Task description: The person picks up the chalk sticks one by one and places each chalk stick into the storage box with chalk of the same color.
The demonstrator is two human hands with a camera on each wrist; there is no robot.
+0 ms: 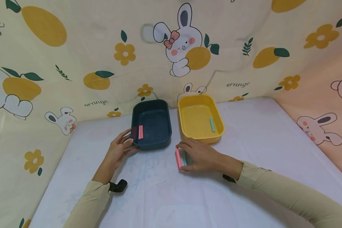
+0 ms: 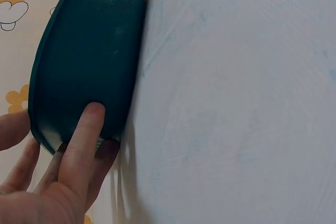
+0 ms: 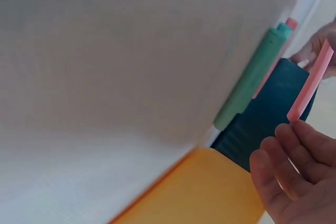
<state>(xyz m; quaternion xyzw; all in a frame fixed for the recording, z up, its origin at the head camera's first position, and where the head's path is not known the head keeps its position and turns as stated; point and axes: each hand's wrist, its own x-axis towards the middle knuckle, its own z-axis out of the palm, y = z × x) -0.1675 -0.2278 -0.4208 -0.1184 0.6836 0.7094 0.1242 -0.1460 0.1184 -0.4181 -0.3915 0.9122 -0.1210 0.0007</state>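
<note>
My left hand [image 1: 119, 151] holds the near left corner of a dark blue bin [image 1: 156, 144], fingers spread along its outer wall and rim. Two pink chalk sticks [image 1: 141, 132] lie side by side inside that bin. Between thumb and fingertips, my right hand [image 1: 200, 155] pinches a pink chalk stick [image 3: 311, 85] by its two ends. Green chalk sticks [image 3: 252, 80] lie on the table close by, with another pink piece [image 3: 292, 23] showing behind them. From the head view, the hand partly hides this group.
To the right of the dark blue bin stands a yellow bin [image 1: 192, 125], with one light blue-green chalk stick [image 1: 212, 124] in it. Both bins are near the patterned cloth backdrop [image 1: 159, 63]. A white cloth [image 1: 156, 196] with faint blue smudges covers the table.
</note>
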